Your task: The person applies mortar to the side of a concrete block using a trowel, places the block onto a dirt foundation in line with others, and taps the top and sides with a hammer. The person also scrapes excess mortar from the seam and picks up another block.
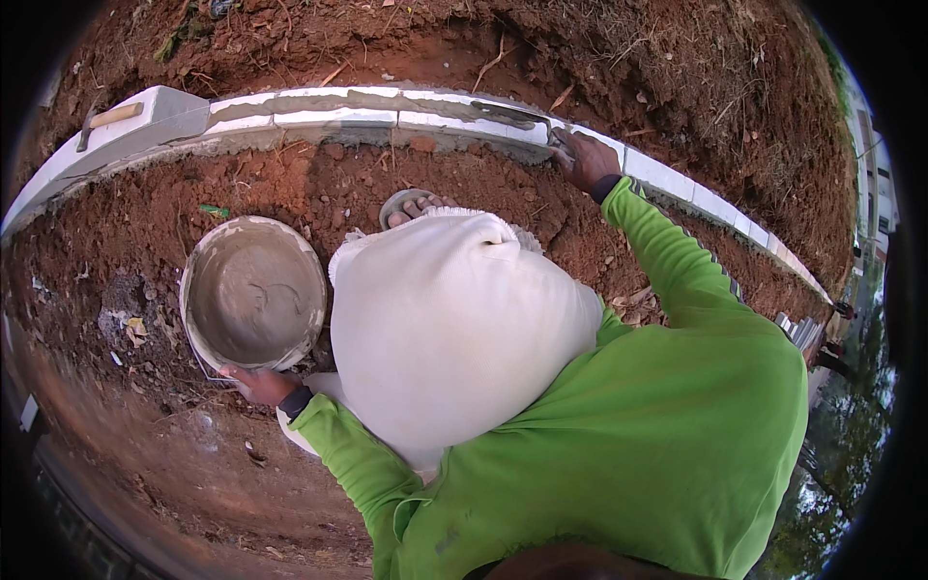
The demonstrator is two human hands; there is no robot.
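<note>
My left hand (pixel 263 385) is at the near rim of a round bucket (pixel 196 333), by its thin wire handle, with the fingers closed on its edge. Wet grey mortar (pixel 256 295) lies in the bucket. My right hand (pixel 587 161) reaches far right to a low wall of white blocks (pixel 469 126). Its fingers are closed round what looks like a trowel (pixel 512 115), whose dark blade lies along the wall top; the grip is hidden by the hand. Grey mortar coats part of that top, left of my right hand.
A hammer (pixel 114 115) with a wooden handle rests on a larger white block (pixel 169 111) at the far left. Red soil banks up behind the wall. White cloth (pixel 454 329) covers my bent legs, with toes (pixel 425 206) showing beyond it. A green scrap (pixel 215 211) lies beside the bucket.
</note>
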